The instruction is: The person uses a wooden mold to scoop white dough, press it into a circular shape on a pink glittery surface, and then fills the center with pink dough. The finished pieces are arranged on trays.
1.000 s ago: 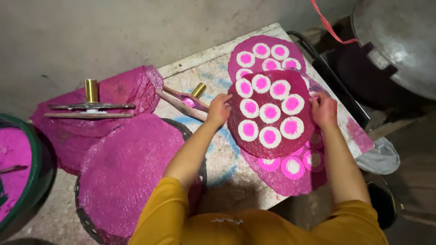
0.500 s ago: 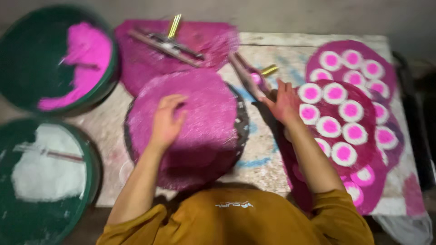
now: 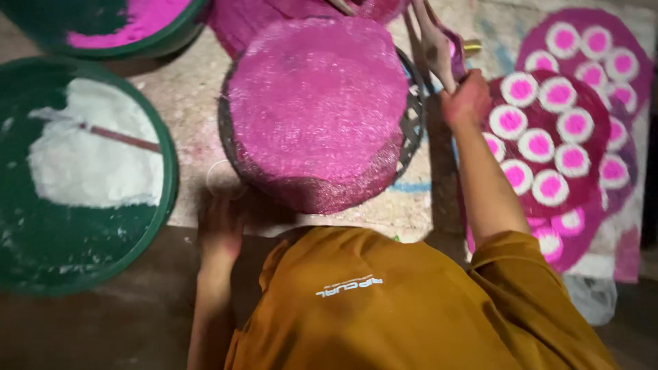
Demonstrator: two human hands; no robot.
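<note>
My right hand [image 3: 467, 97] is closed around the lower end of a long pink-stained stick tool [image 3: 430, 42] that points up and away from me. It sits between a round pink mesh-covered disc [image 3: 319, 103] and a dark pink sheet [image 3: 595, 159] carrying several white rings with pink centres [image 3: 539, 145]. My left hand [image 3: 219, 229] lies in shadow at the table's near edge, just below the disc and a faint clear ring [image 3: 226, 179]. Its fingers are too dark to read.
A green tub of white powder [image 3: 89, 171] with a thin stick in it stands at the left. Another green tub with pink powder [image 3: 130, 24] is at the top left. More pink sheets with rings [image 3: 589, 48] lie at the far right.
The view has swung left and closer. My left hand has come off the pink disc down to the table's near edge. My right hand has taken hold of the stick tool.
</note>
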